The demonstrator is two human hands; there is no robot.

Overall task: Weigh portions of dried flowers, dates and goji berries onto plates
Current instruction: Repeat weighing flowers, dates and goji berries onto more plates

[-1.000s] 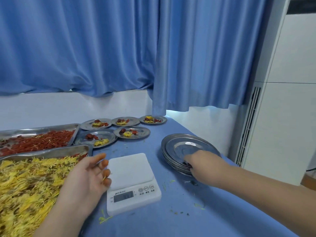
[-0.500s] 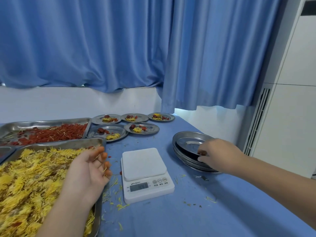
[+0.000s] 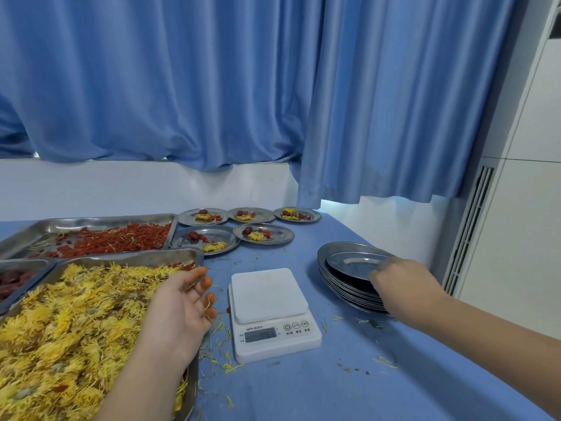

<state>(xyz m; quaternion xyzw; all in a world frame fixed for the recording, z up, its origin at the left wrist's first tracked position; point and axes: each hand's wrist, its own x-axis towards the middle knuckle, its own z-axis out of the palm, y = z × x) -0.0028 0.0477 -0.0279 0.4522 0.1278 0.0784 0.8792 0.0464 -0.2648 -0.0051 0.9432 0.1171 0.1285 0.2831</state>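
Table: a blue-covered table (image 3: 334, 390) carried the whole job, with supplies kept left, the scale in the middle and plates on the right, seemingly so that each hand had its own side.
Flower tray: a steel tray of dried flowers (image 3: 66, 323), the nearest supply, sat under the left forearm, handy for pinching out portions.
Berry tray: the tray of goji berries (image 3: 115, 240) lay behind it, further from the person.
Dates: a smaller tray of dates (image 3: 13, 279) showed only partly at the left edge.
Plate stack: the stack of empty plates (image 3: 343, 279) stood right of the scale, within easy reach.
Scale: the white scale (image 3: 270, 311) had a bare platform, apparently waiting for a plate; its display was too blurred to read.
Filled plates: five filled plates (image 3: 264, 233) were parked at the back, clear of the working area.
Right hand: the right hand (image 3: 403, 284) pinched the near rim of the top plate (image 3: 352, 262), which sat tilted off the pile, probably to bring it to the scale.
Left hand: the left hand (image 3: 182, 305) hovered palm-up over the flower tray's edge, fingers loosely spread, gripping nothing, with a few petals stuck to them.
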